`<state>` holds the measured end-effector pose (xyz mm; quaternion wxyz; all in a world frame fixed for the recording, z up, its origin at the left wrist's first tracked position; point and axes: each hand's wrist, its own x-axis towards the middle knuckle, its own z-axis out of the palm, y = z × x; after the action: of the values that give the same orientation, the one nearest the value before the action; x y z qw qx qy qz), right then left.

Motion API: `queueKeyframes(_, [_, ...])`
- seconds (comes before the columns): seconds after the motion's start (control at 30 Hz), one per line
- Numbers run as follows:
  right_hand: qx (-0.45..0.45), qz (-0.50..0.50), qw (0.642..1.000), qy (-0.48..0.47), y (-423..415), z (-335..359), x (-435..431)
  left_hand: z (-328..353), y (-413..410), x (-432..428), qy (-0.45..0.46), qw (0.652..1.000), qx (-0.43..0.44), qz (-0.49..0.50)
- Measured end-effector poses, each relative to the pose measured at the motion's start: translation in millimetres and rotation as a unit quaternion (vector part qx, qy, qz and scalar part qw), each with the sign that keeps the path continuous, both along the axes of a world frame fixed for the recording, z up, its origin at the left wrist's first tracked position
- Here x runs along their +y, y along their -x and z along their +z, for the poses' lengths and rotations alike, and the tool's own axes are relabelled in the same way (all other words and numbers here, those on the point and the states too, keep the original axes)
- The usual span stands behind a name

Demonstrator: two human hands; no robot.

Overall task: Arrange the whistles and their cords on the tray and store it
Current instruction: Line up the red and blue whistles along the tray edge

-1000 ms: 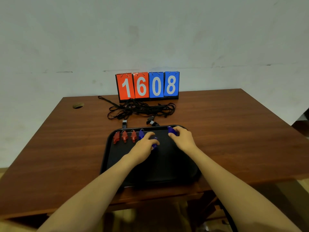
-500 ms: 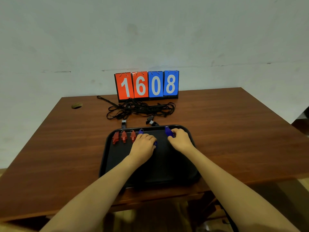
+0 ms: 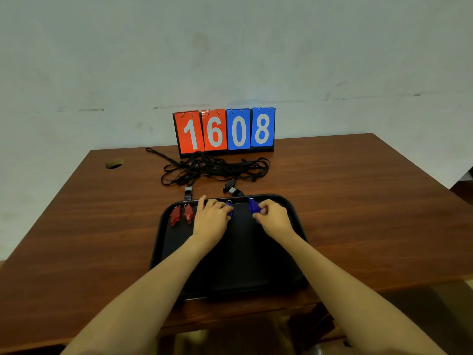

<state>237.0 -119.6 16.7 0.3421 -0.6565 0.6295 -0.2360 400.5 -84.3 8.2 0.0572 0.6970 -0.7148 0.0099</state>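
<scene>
Table [image 3: 358, 201] carries tray [image 3: 243, 257]; scoreboard [image 3: 225, 130] at back, cords [image 3: 215, 167] tangled before it. Left hand [image 3: 211, 216] lies over tray's far row, touching blue whistle [image 3: 229, 210], grip unclear. Right hand [image 3: 275, 219] pinches second blue whistle [image 3: 253, 206] over tray. Red whistles [image 3: 175, 216] sit far-left on tray.

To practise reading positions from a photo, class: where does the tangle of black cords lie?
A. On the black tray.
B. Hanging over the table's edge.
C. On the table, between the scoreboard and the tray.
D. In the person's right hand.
C: the cords lie in a loose heap on the table, just in front of the scoreboard and behind the far rim of the tray.
</scene>
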Motion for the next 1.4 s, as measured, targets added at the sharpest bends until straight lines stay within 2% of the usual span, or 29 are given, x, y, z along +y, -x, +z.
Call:
queueKeyframes(0.17, [-0.033, 0.000, 0.999, -0.011, -9.1, -8.1, -2.8, 0.2, 0.4, 1.8, 0.008, 1.000, -0.003, 0.009])
queueKeyframes(0.47, [0.160, 0.052, 0.986, 0.014, -30.7, -4.4, -17.5, 3.7, 0.2, 0.0, -0.011, 1.000, -0.022, -0.002])
queueKeyframes(0.67, [0.242, 0.074, 0.966, 0.047, -39.4, -3.8, -23.9, 2.7, 0.1, -0.7, -0.010, 1.000, -0.015, -0.001])
queueKeyframes(1.13, [0.209, 0.115, 0.971, -0.009, -40.1, -2.5, -20.3, -1.0, -2.7, -2.4, -0.008, 0.999, -0.035, -0.019])
queueKeyframes(1.4, [0.217, 0.132, 0.967, -0.006, -38.2, 5.2, -16.1, 5.4, -2.8, -0.6, 0.001, 0.998, -0.044, -0.043])
